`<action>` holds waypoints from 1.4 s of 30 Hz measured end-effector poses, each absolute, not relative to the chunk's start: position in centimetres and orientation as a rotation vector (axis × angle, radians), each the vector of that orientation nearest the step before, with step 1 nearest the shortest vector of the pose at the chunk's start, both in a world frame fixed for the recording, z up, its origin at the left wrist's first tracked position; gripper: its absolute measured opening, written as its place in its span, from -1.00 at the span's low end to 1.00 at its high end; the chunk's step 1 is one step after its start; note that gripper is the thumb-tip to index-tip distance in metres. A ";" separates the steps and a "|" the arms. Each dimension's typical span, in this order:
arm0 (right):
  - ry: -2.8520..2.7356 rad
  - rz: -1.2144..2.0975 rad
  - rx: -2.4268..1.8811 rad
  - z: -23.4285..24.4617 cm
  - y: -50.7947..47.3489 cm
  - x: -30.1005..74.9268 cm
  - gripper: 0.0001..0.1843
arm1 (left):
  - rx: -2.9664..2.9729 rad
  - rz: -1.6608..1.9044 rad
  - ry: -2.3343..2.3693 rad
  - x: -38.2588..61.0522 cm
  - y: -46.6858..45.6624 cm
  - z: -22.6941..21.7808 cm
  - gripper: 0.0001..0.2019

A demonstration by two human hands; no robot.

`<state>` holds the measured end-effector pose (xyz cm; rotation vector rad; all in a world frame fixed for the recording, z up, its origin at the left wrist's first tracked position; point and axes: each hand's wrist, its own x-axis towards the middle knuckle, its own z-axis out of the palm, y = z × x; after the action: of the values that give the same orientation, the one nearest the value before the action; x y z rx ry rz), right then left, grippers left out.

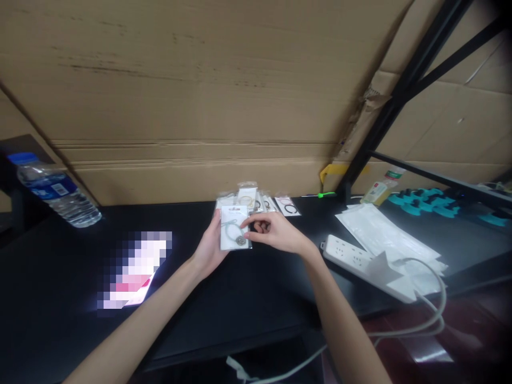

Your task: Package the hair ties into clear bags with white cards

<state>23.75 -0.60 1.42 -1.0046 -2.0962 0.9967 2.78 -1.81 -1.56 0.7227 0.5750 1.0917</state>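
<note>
Upright above the black table, a white card packet [235,246] carries a pale cord loop with a round dark charm, like a bracelet. It is gripped at its left edge by my left hand [210,245]. From the right, my right hand [276,230] has thumb and forefinger close together against the packet's front, by the loop. Its other fingers are curled. I cannot make out whether those fingertips pinch the plastic or only touch it. Behind the packet lie several similar clear packets [247,194], and one with a black ring [288,207] lies to their right.
A lit phone [138,272], partly pixelated, lies left on the black table [224,314]. A water bottle [60,189] leans at far left. To the right are a white power strip [360,261] with cable, white plastic bags [384,232], turquoise pieces [428,202] and a black metal frame [408,90].
</note>
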 end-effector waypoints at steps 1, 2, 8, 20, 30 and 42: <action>-2.096 1.015 -0.999 1.4 -0.6 23.7 -0.70 | 0.733 1.088 0.586 2.8 -1.9 -1.5 -0.42; -2.099 1.023 -0.993 1.3 -0.5 23.7 -0.69 | 0.740 1.084 0.603 2.8 -1.9 -1.5 -0.44; -1.995 0.896 -0.978 1.2 -0.3 23.4 -0.70 | 0.808 1.138 0.734 2.7 -1.8 -2.1 -0.55; -1.889 0.675 -0.992 0.1 0.3 22.8 -0.76 | 1.007 1.145 0.850 2.6 -1.4 -3.6 -0.53; -1.790 0.746 -0.987 -0.3 0.4 22.7 -0.59 | 1.163 1.117 0.964 2.6 -1.5 -3.4 -0.52; -1.858 0.719 -0.934 0.1 0.4 22.4 -0.83 | 1.341 1.442 0.983 2.3 -1.4 -2.7 -0.86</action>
<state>22.36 0.41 0.10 -0.9343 -1.8577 0.7192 2.32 -1.41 -2.71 1.3411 0.9832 1.4421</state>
